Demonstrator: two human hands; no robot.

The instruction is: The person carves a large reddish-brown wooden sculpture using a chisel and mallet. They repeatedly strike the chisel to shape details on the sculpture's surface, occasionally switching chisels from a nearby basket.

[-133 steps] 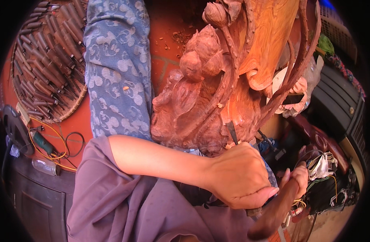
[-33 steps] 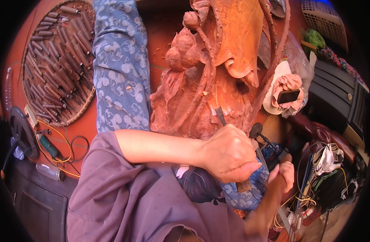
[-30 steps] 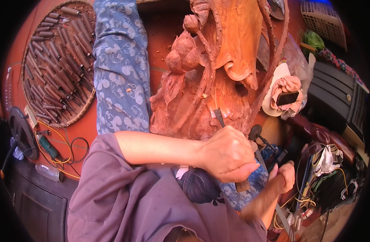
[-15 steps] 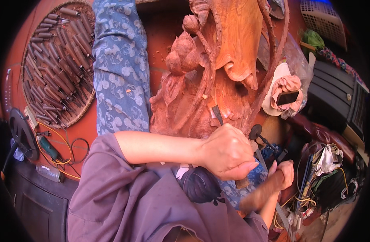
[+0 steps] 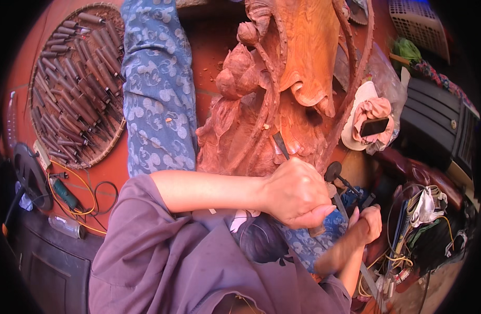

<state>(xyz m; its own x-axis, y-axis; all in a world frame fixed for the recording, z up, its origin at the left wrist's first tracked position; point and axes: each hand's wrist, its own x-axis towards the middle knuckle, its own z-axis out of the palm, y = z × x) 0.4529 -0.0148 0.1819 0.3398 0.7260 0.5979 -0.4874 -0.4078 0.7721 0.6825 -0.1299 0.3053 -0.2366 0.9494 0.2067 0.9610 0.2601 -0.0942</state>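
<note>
I want the left hand [image 5: 298,193], fingers curled round the chisel [image 5: 281,146], to steady its blade on the reddish carving [image 5: 235,141] beside the blue trouser leg [image 5: 159,94], while the right hand [image 5: 373,225], gripping the wooden mallet [image 5: 345,246], should strike the handle's butt [image 5: 317,230] squarely.
</note>
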